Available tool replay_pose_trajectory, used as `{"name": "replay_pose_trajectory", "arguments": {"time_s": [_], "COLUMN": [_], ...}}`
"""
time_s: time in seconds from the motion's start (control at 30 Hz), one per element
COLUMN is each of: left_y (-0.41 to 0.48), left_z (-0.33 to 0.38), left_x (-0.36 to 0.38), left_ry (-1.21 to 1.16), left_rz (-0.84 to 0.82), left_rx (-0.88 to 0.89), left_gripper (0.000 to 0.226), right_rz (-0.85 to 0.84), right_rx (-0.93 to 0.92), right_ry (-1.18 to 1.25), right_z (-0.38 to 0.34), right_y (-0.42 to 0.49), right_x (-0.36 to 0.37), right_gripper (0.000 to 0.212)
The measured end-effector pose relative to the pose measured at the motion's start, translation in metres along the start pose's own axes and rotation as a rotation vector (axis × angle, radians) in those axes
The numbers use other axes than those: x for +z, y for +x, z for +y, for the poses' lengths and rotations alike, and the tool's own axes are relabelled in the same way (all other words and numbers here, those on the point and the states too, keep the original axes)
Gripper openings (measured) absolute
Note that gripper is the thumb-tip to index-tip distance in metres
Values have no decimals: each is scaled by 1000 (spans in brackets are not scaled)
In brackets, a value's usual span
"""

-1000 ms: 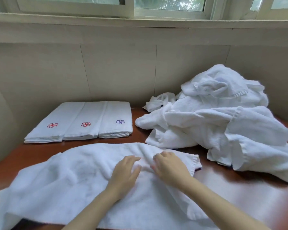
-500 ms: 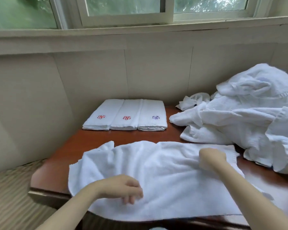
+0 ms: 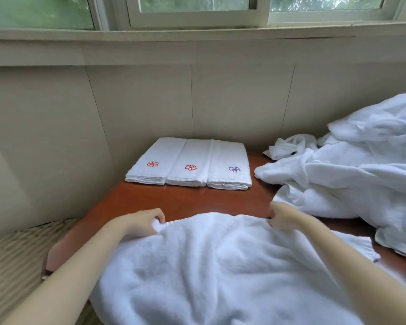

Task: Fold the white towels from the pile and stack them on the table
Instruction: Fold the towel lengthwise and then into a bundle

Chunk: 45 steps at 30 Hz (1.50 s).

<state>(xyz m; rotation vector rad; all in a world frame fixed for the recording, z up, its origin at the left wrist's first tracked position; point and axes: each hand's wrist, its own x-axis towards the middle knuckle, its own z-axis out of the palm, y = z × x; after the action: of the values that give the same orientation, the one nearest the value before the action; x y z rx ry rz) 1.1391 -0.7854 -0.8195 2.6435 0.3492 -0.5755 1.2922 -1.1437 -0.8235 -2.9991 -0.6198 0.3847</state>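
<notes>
Left hand (image 3: 143, 222) and right hand (image 3: 283, 218) now pinch towel (image 3: 220, 266) far edge.

A window (image 3: 192, 10) with a pale frame runs along the top, above a beige panelled wall (image 3: 138, 102). A striped surface (image 3: 17, 254) lies at lower left.

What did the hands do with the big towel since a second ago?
The left hand and right hand left the middle of the fluffy white towel, slid apart, and now each grips its far edge. The three folded white flower-stitched towels and the rumpled white towel pile stayed put.
</notes>
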Motion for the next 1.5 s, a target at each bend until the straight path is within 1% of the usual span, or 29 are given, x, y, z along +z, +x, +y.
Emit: {"name": "replay_pose_trajectory", "arguments": {"time_s": [0.07, 0.1, 0.13, 0.17, 0.2, 0.27, 0.3, 0.33, 0.43, 0.47, 0.5, 0.57, 0.63, 0.67, 0.7, 0.73, 0.83, 0.9, 0.97, 1.03, 1.07, 1.1, 1.17, 1.2, 1.23, 1.3, 1.37, 1.47, 1.5], "left_y": [-4, -8, -10, -12, -12, -13, -13, -11, -7, -5, -3, 5, 10, 10, 7, 4, -7, -12, -15, -17, -17, -17, -12, -10, -9, 11, 15, 34, 41], "left_z": [2, 5, 8, 10, 11, 10, 8, 5, 3, 6, 10, 19, 29, 31, 31, 27, 20, 23, 30, 32, 31, 28, 25, 25, 24, 29, 33, 42, 45], "left_x": [-6, -7, -9, -13, -18, -34, -44, -52, -56, -50, -42, -15, 26, 48, 66, 79, 82, 69, 53, 44, 42, 41, 42, 44, 45, 45, 40, 24, 19], "left_ry": [187, 268, 298, 256, 168, 6, -37, -28, 80, 121, 174, 206, 98, 90, 139, 193, 239, 245, 275, 323, 325, 311, 251, 222, 203, 195, 211, 202, 244], "left_rz": [-151, -168, -87, 87, 342, 877, 1035, 1102, 999, 959, 920, 782, 514, 411, 396, 447, 602, 578, 437, 356, 388, 459, 640, 688, 689, 616, 575, 497, 465], "left_rx": [-17, -20, -13, -17, -39, -111, -131, -154, -325, -354, -337, -179, -27, -10, -11, -21, -37, -107, -237, -306, -305, -295, -232, -182, -121, -35, -67, -142, -162], "left_gripper": [20, 18, 16, 15, 12, 5, 5, 14, 53, 56, 52, 44, 47, 51, 53, 53, 46, 43, 51, 45, 38, 33, 24, 20, 22, 36, 38, 41, 42], "right_rz": [-202, -295, -339, -312, -196, 225, 424, 543, 597, 593, 581, 511, 398, 364, 366, 402, 454, 316, 55, -79, -51, 36, 318, 409, 438, 344, 192, -72, -50], "right_rx": [23, 30, 36, 42, 48, 102, 141, 188, 274, 237, 179, 46, -56, -77, -76, -61, -7, 8, 4, -58, -72, -69, -26, -14, -9, -2, 11, -12, -9], "right_ry": [10, -30, -71, -84, -45, 144, 198, 168, -69, -104, -124, -144, -88, -37, 18, 57, -32, 39, 160, 184, 212, 245, 205, 171, 153, 48, -83, -59, -56], "right_z": [11, 14, 18, 22, 27, 37, 40, 41, 33, 27, 20, 6, -6, -10, -12, -11, -13, -18, -21, -18, -15, -14, -10, -10, -11, -1, 0, -4, -6], "right_y": [-4, -7, -11, -14, -16, -17, -18, -19, -24, -26, -27, -28, -32, -36, -40, -45, -57, -66, -73, -78, -77, -75, -66, -60, -56, -41, -39, -32, -29], "right_x": [-8, -13, -17, -18, -20, -26, -32, -36, -36, -29, -19, 9, 42, 57, 66, 72, 63, 48, 33, 24, 21, 19, 16, 15, 14, 12, 9, 11, 13], "right_gripper": [19, 18, 17, 16, 13, 8, 12, 22, 42, 43, 41, 36, 35, 35, 34, 31, 27, 38, 48, 47, 44, 40, 28, 22, 18, 19, 12, 31, 34]}}
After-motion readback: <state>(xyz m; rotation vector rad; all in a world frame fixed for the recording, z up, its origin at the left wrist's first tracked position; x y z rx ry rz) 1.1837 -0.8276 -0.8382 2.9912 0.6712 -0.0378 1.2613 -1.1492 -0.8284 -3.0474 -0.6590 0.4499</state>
